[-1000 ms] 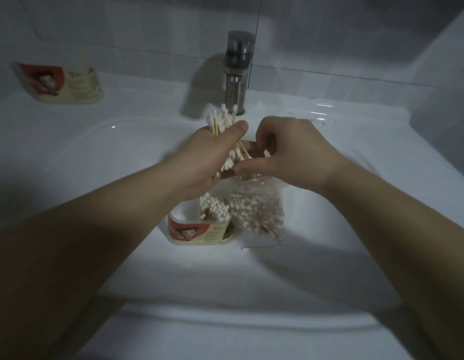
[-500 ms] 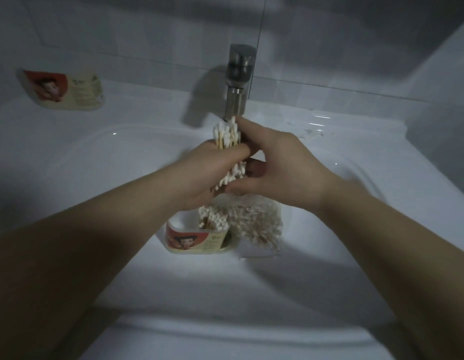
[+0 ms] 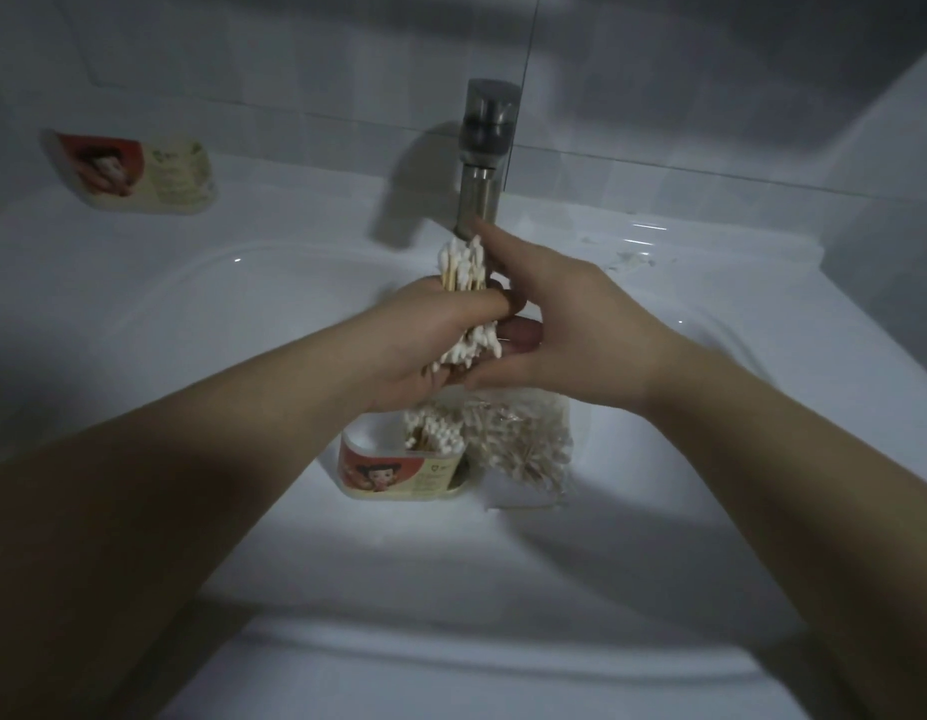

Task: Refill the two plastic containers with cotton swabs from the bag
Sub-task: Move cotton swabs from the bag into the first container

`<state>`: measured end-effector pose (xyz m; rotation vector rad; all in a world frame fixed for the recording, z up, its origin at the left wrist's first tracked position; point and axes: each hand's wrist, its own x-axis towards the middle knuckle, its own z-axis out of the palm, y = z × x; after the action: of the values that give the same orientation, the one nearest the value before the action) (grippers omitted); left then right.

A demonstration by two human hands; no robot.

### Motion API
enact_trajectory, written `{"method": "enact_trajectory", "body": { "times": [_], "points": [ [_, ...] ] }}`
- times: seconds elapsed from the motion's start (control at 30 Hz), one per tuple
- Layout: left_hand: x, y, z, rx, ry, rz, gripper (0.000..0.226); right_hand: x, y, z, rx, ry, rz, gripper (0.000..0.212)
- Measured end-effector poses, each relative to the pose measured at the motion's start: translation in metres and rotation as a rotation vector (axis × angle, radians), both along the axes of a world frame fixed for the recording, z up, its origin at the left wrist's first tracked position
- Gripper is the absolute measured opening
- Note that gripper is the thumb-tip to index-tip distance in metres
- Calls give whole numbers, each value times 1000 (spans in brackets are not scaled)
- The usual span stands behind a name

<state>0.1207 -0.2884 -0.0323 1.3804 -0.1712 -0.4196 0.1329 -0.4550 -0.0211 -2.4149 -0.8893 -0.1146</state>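
Observation:
My left hand (image 3: 425,340) is closed around an upright bundle of cotton swabs (image 3: 464,265), white tips sticking out above and below the fist. My right hand (image 3: 565,324) lies flat against the bundle's right side, fingers stretched up along it. Below the hands, in the sink basin, stands an open plastic container (image 3: 399,470) with a red picture label, part filled with swabs. Right beside it lies the clear bag (image 3: 524,444) of swabs. A second container (image 3: 139,171) with the same label lies on the counter at the far left.
A metal faucet (image 3: 485,153) rises just behind the hands. The white sink basin (image 3: 191,324) surrounds the container and bag. Tiled wall stands behind, and small debris (image 3: 633,257) lies on the counter to the right of the faucet.
My right hand went from pinching at the bag's mouth to pressing flat against the bundle. The bundle in my left hand now stands more upright.

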Motion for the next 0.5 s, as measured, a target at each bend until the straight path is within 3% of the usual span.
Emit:
{"method": "enact_trajectory", "body": {
  "times": [0.1,0.17,0.27,0.43,0.5],
  "points": [
    [0,0,0,-23,19,-29,14,0,0,0,110,-4,-31,103],
    [0,-1,0,-32,29,-30,14,-3,0,2,135,44,-30,118],
    [-2,-3,-2,-4,46,-24,22,-4,4,1,6,-28,-1,128],
    [-4,-5,-4,-1,98,-42,17,-6,10,3,-121,-181,-26,100],
    [-4,-6,-4,-9,104,-13,18,-6,9,3,-94,-106,9,115]
  ]
}}
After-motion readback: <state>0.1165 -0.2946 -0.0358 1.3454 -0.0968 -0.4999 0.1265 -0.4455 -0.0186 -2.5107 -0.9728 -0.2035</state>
